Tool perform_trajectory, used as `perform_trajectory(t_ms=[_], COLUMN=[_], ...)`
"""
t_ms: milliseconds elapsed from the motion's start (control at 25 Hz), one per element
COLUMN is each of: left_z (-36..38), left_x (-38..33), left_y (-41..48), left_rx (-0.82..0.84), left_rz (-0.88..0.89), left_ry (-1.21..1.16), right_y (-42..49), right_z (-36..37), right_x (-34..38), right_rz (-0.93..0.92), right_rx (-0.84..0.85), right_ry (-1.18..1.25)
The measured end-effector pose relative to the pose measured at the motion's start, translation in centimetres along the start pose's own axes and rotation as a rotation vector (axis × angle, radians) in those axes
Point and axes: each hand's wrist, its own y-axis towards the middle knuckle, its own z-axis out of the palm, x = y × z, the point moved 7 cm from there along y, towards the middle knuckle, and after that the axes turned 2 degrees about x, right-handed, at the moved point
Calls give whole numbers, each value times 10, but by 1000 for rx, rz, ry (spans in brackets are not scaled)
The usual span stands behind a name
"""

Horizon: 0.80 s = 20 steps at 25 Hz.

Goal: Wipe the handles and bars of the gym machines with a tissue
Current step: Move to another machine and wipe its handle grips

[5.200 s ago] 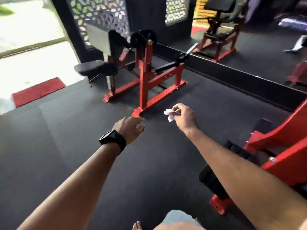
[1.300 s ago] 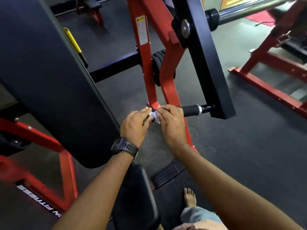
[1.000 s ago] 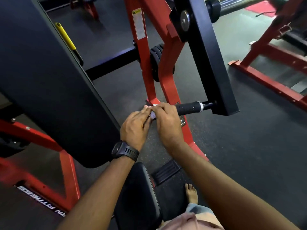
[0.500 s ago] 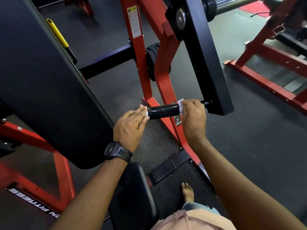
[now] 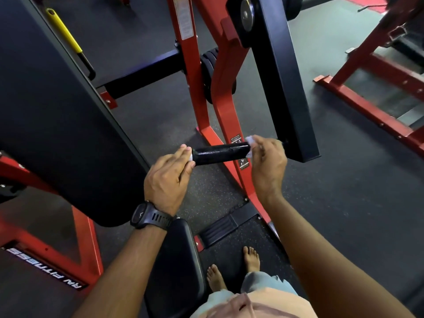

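Wiping step: the right hand (image 5: 268, 161) pinches the tissue (image 5: 250, 142) at the inner end of the black handle (image 5: 220, 152). The left hand (image 5: 167, 177) presses straight fingers on the free tip. Next, I think, rub the tissue along it.

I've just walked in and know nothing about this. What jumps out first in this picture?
In the middle, a black handle sits between two bare hands: the right hand pinches a white tissue at the end by the black arm, and the left hand rests its fingers on the free end. Behind them rises a bright red frame, and a big black pad fills the left side.
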Motion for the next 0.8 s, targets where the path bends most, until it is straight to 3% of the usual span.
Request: perform_trajectory(t_ms=[320,520,600,760,800], left_z=[2,-3,-5,-3,-3], left_x=[4,3,2,3,3], left_y=[3,5,7,8,7], left_rx=[-1,-7,-11,4,3], left_rz=[71,141,160,157,156], left_ry=[-73,-26,-13,-13,-13], right_y=[-9,-6,-7,-9,-8], right_z=[-7,-11,-12,-9,-12], right_x=[-12,-2,5,19,16], right_rz=[144,238,212,-48,-26], right_rx=[-170,-309,-292,-176,-191], right_ry=[63,-98,-114,-285,-288])
